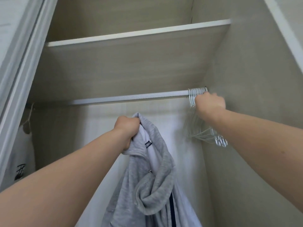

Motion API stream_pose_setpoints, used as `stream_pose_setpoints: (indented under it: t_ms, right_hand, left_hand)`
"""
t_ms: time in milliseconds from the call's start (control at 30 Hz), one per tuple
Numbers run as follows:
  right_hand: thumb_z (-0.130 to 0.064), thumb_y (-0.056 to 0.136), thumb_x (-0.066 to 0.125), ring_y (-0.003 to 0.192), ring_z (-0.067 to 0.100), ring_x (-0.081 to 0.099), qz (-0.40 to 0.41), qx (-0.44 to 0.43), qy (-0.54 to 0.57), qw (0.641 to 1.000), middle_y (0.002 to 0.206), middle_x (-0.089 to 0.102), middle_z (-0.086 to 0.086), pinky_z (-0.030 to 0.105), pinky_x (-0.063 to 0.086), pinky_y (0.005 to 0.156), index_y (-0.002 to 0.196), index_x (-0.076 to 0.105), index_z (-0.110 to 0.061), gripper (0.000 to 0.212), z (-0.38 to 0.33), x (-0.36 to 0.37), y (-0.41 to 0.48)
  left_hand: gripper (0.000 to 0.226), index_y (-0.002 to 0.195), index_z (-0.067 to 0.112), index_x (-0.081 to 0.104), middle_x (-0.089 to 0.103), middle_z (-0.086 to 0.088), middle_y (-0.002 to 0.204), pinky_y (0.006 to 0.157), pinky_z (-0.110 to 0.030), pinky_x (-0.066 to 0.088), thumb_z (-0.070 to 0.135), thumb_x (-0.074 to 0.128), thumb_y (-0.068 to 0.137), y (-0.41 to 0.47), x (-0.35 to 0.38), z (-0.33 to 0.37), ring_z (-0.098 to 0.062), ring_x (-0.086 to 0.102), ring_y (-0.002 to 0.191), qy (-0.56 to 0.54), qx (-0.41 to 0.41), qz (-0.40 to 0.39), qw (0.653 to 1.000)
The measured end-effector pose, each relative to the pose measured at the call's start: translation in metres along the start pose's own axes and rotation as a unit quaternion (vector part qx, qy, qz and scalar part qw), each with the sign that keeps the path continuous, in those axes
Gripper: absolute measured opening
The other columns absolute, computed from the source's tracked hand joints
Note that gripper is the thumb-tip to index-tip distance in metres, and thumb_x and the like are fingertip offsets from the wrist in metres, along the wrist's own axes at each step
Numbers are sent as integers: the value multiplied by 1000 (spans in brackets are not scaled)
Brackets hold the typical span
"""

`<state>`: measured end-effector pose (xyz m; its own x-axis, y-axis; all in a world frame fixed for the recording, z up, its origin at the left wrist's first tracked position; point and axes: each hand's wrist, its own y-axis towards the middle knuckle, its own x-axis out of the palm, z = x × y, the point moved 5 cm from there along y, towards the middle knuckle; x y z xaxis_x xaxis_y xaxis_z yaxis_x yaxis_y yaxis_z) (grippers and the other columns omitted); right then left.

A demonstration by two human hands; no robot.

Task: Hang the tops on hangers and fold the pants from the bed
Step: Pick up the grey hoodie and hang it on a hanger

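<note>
I look up into an open wardrobe. My left hand is raised in the middle and grips a light grey top by its collar; the top hangs down below my fist, with a dark label and dark stripes showing. A metal rail runs across under the shelf. At the rail's right end hang several white wire hangers, bunched together. My right hand is closed around the necks of these hangers just under the rail.
A white-edged shelf sits above the rail. The wardrobe's right side wall is close behind the hangers. A sliding door frame runs down the left, and a white garment hangs at the far left.
</note>
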<state>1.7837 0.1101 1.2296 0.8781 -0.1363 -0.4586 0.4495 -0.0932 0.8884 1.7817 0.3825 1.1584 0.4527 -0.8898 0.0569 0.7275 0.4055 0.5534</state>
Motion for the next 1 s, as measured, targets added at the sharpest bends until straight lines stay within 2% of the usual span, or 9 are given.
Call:
stream_pose_setpoints:
  t_ms: [200, 367, 500, 600, 700, 767, 800, 900, 1000]
  right_hand:
    - [-16, 96, 55, 125, 38, 47, 29, 6, 67, 997, 132, 51, 16, 42, 40, 96, 128, 56, -10, 33, 6, -8, 1]
    - [-11, 88, 50, 111, 39, 59, 40, 50, 255, 965, 120, 62, 19, 35, 38, 78, 115, 59, -9, 28, 8, -21, -9]
    - [-10, 91, 51, 102, 37, 63, 15, 110, 514, 851, 104, 68, 20, 34, 47, 82, 102, 68, -5, 21, 2, -18, -27]
    - [-9, 89, 59, 61, 24, 49, 0, 133, 645, 752, 57, 51, 1, 28, 37, 57, 76, 63, -15, 15, -6, -14, -60]
    - [-11, 93, 57, 35, 13, 32, -41, 186, 771, 608, 41, 38, -7, 15, 24, 40, 78, 57, -20, 17, -13, -15, -99]
    - [-10, 97, 52, 31, 8, 23, -57, 189, 834, 515, 40, 33, -9, 10, 19, 38, 82, 49, -22, 19, -18, -24, -118]
    - [-11, 98, 50, 33, 9, 22, -69, 183, 851, 487, 43, 31, -8, 11, 18, 39, 82, 45, -22, 21, -21, -29, -124]
    - [-26, 98, 57, 39, 12, 29, -162, 166, 857, 460, 52, 35, -4, 16, 23, 39, 89, 49, -21, 13, -35, -48, -133]
    - [-39, 100, 56, 37, 8, 25, -225, 156, 855, 440, 50, 32, -7, 16, 20, 35, 94, 54, -17, 23, -42, -64, -130]
  left_hand:
    - [27, 102, 3, 68, 67, -9, 74, 59, -26, 45, 27, 65, 90, -6, -11, 0, -25, 64, 67, 7, 1, 15, 1000]
    - [30, 99, 4, 68, 70, -8, 82, 58, -24, 46, 33, 64, 92, -18, -33, 12, -22, 66, 71, 13, 21, 70, 997]
    - [24, 90, 10, 64, 67, -7, 88, 66, -27, 47, 34, 63, 92, -34, -61, 32, -25, 66, 81, -4, 41, 136, 990]
    - [23, 101, 12, 64, 63, -1, 85, 61, -24, 44, 33, 63, 93, -53, -83, 50, -18, 61, 74, -8, 47, 168, 985]
    - [43, 124, 5, 60, 65, -8, 107, 82, -33, 51, 34, 62, 93, -73, -109, 68, -26, 63, 96, -11, 37, 189, 981]
    - [45, 131, 6, 55, 62, -8, 114, 91, -36, 50, 32, 60, 94, -84, -127, 79, -27, 61, 104, -14, 34, 202, 979]
    - [44, 131, 7, 53, 61, -7, 112, 89, -36, 48, 31, 59, 95, -92, -136, 85, -26, 58, 102, -18, 33, 207, 978]
    - [40, 130, 9, 53, 60, -6, 109, 82, -35, 43, 31, 56, 96, -117, -161, 104, -23, 55, 97, -27, 32, 229, 972]
    - [43, 131, 10, 55, 63, -6, 111, 80, -33, 43, 34, 59, 95, -148, -185, 125, -25, 59, 99, -38, 36, 256, 965]
